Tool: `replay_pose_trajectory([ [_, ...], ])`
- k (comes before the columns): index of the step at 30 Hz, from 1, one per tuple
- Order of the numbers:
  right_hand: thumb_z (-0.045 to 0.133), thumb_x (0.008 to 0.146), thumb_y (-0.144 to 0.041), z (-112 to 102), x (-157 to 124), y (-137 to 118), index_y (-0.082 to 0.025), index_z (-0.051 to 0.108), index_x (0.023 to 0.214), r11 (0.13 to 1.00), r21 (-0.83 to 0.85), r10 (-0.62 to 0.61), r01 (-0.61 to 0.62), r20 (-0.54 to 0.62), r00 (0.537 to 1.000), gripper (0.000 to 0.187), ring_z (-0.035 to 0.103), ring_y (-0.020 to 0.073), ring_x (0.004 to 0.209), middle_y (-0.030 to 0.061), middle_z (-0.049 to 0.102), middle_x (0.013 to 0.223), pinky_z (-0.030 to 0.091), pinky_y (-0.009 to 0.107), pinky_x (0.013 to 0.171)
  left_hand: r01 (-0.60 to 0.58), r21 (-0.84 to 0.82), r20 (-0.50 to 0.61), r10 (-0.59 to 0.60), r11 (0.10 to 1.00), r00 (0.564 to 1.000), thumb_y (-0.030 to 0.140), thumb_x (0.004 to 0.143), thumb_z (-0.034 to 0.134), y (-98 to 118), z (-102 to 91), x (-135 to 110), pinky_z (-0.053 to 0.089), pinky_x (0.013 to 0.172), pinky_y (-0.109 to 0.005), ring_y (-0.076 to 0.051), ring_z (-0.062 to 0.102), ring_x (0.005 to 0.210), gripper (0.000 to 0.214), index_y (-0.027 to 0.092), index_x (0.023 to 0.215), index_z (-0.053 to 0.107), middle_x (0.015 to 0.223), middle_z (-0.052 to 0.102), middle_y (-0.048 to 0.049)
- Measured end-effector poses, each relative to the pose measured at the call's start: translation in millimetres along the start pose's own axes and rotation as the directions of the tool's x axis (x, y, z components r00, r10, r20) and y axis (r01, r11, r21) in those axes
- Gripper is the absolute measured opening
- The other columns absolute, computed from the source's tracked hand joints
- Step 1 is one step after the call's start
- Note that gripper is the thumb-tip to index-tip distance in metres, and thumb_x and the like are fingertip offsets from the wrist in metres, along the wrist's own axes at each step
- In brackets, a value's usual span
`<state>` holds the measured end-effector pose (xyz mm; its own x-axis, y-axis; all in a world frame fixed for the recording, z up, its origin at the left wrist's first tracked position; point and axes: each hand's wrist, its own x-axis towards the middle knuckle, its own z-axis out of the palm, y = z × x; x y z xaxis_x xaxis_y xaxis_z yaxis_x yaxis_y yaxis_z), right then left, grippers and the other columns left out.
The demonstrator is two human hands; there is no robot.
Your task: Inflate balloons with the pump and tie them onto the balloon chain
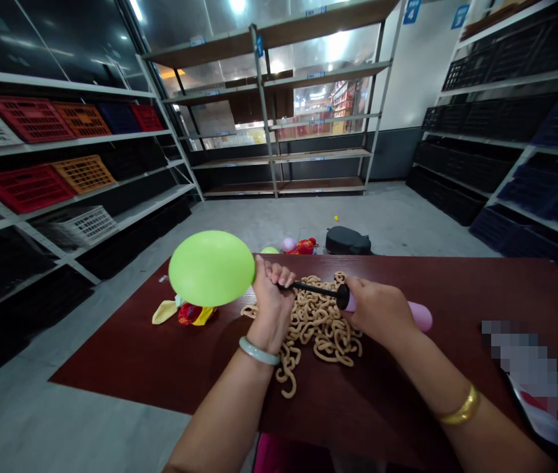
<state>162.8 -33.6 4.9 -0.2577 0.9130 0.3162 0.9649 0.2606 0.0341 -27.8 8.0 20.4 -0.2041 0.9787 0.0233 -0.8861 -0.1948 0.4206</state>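
Observation:
A green balloon (211, 268), inflated, sticks out to the left of my left hand (273, 289). My left fingers are closed around its neck at the black nozzle end of a hand pump. The balloon pump (420, 316) has a pinkish-purple barrel, and my right hand (381, 309) is wrapped around it. Its black rod (315, 289) runs between the two hands. Below them, a heap of beige curled strips (323, 328) lies on the table; what they are made of I cannot tell. Uninflated balloons (190, 314) in yellow and red lie under the green one.
The dark red-brown table (125, 355) spans the front. At its right lies a blurred-out flat item (535, 381). Past the far edge, a dark grey bag (348, 240) and a pale purple balloon (289, 244) sit on the floor. Shelves with crates (27, 187) stand around.

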Motion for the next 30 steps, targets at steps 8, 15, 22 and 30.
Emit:
replay_pose_trajectory([
  [8, 0.061, 0.076, -0.042, -3, 1, -27, -0.018, 0.053, 0.104, 0.999, 0.039, 0.021, -0.021, 0.012, 1.0, 0.037, 0.064, 0.022, 0.077, 0.0087, 0.067, 0.088, 0.037, 0.028, 0.06, 0.09, 0.059, 0.001, -0.09, 0.994, 0.996, 0.053, 0.081, 0.059, -45, 10.2, -30, 0.025, 0.039, -0.022, -0.006, 0.029, 0.036, 0.053, 0.018, 0.056, 0.027, 0.044, 0.026, 0.0068],
  [15, 0.056, 0.078, -0.05, -1, 0, -21, -0.021, 0.054, 0.1, 0.993, 0.114, -0.007, 0.003, 0.032, 0.999, 0.036, 0.065, 0.0234, 0.082, 0.007, 0.068, 0.093, 0.04, 0.03, 0.063, 0.08, 0.1, 0.035, -0.083, 0.992, 0.996, 0.051, 0.084, 0.055, -20, 8.7, -15, 0.022, 0.037, -0.022, -0.006, 0.027, 0.033, 0.052, 0.019, 0.056, 0.026, 0.041, 0.025, 0.0072],
  [22, 0.057, 0.078, -0.051, 1, 3, 1, -0.021, 0.048, 0.128, 0.995, 0.102, -0.007, 0.001, 0.055, 0.998, 0.059, 0.063, 0.0252, 0.096, 0.0098, 0.066, 0.111, 0.043, 0.032, 0.073, -0.076, 0.059, 0.069, 0.072, 0.995, 0.995, 0.042, 0.087, 0.055, 46, -3.2, 17, 0.023, 0.038, -0.02, -0.005, 0.027, 0.033, 0.051, 0.019, 0.057, 0.022, 0.041, 0.024, 0.0081],
  [30, 0.06, 0.077, -0.047, -1, 0, -2, -0.019, 0.048, 0.124, 1.0, 0.029, 0.006, -0.007, 0.016, 1.0, 0.056, 0.064, 0.0254, 0.088, 0.0101, 0.067, 0.103, 0.041, 0.031, 0.066, -0.013, -0.006, 0.036, 0.014, 1.0, 0.999, 0.039, 0.087, 0.056, 7, 1.3, 2, 0.022, 0.038, -0.02, -0.005, 0.026, 0.033, 0.048, 0.018, 0.058, 0.025, 0.042, 0.024, 0.0082],
])
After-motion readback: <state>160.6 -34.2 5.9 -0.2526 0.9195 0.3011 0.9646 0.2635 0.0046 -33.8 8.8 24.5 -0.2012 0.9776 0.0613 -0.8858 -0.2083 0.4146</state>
